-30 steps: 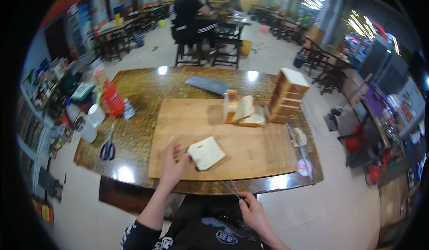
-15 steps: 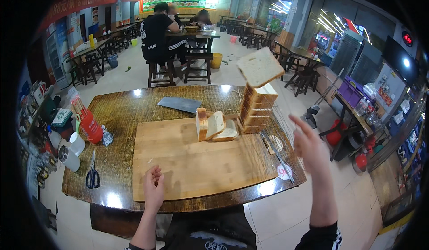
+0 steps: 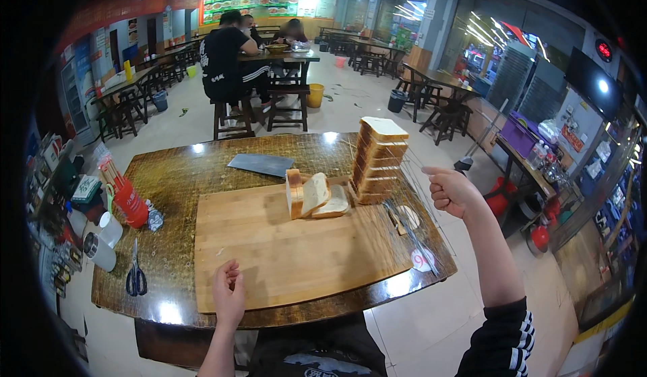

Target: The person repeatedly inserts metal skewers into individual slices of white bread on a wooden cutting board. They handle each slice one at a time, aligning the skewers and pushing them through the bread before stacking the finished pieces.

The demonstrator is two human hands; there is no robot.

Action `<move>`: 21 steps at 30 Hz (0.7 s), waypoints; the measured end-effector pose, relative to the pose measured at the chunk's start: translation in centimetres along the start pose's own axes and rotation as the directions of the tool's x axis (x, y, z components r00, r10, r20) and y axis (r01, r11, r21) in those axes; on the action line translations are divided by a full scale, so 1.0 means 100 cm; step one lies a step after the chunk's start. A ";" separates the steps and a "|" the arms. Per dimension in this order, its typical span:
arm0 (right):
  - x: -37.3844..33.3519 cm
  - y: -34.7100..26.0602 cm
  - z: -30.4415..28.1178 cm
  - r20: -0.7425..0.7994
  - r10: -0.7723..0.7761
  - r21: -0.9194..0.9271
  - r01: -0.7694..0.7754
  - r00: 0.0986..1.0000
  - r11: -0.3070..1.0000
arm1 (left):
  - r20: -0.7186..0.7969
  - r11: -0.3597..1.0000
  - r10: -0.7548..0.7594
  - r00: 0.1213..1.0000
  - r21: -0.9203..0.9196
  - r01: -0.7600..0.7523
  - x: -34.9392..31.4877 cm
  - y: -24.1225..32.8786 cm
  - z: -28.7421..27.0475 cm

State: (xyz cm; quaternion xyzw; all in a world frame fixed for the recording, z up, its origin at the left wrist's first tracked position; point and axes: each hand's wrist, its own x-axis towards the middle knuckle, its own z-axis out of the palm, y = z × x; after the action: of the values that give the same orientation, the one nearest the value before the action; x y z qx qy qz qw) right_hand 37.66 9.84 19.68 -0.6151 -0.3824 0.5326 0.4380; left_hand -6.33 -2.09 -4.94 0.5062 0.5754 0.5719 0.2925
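Observation:
My left hand (image 3: 229,292) hovers over the near left part of a wooden cutting board (image 3: 269,256), fingers loosely bent, holding nothing. On the right, my right hand (image 3: 450,192) is raised beyond the table edge, most fingers curled in and the index finger pointing left; I see nothing in it. Left of it stands a tall stack of bread slices (image 3: 379,168), the top slice (image 3: 385,129) lying flat. Beside the stack, a thick bread piece (image 3: 294,195) stands upright, a slice (image 3: 315,194) leans against it, and another slice (image 3: 333,205) lies on the board.
A broad cleaver blade (image 3: 261,164) lies behind the board. Scissors (image 3: 136,272), a red chopstick holder (image 3: 129,202) and white cups (image 3: 110,229) are at the left. Thin metal skewers (image 3: 411,235) and a round numbered tag (image 3: 422,260) lie right. People sit at a farther table.
The slice that was tilted in the air above the stack now lies flat on top. My right hand's fingers have curled in. My left hand stays about where it was.

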 end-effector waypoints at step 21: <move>0.052 0.213 -0.075 -0.125 -0.496 -0.946 0.046 0.859 0.320 | 0.047 0.993 -0.054 0.997 -0.099 0.059 0.018 0.006 0.009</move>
State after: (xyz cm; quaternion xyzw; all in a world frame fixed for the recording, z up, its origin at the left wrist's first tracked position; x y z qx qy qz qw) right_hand 45.86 6.87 -1.78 -0.7696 -0.6153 0.0065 0.1707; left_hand -5.97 -0.23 -4.08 0.4869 0.5537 0.5802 0.3461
